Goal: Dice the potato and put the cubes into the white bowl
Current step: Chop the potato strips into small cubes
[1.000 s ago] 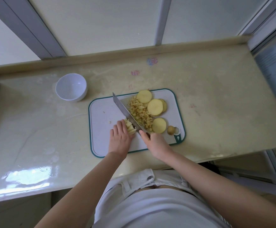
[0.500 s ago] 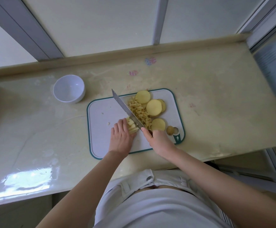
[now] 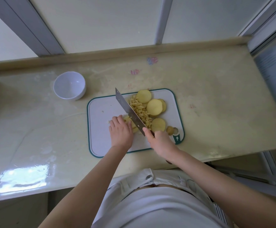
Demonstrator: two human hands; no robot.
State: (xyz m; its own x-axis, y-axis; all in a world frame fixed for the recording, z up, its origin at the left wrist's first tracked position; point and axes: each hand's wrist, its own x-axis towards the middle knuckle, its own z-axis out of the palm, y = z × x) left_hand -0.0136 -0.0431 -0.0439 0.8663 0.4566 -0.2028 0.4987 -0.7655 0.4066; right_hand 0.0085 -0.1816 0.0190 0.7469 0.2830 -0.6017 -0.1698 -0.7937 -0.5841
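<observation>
Gripping the knife (image 3: 128, 110), the right hand (image 3: 160, 142) cuts potato strips (image 3: 134, 129) the left hand (image 3: 121, 134) holds.

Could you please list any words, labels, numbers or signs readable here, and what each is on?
Nothing legible.
Coloured marks on the countertop: too blurred.
White emblem on the cutting board: a shape, no letters.
Print on the grey panel, right edge: too blurred.

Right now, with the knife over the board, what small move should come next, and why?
Probably a downward cut through the held strips. The right hand grips the knife, its blade beside the potato strips that the left hand holds on the cutting board. Cubes are piled right of the blade, round slices are uncut, and the white bowl is empty.
</observation>
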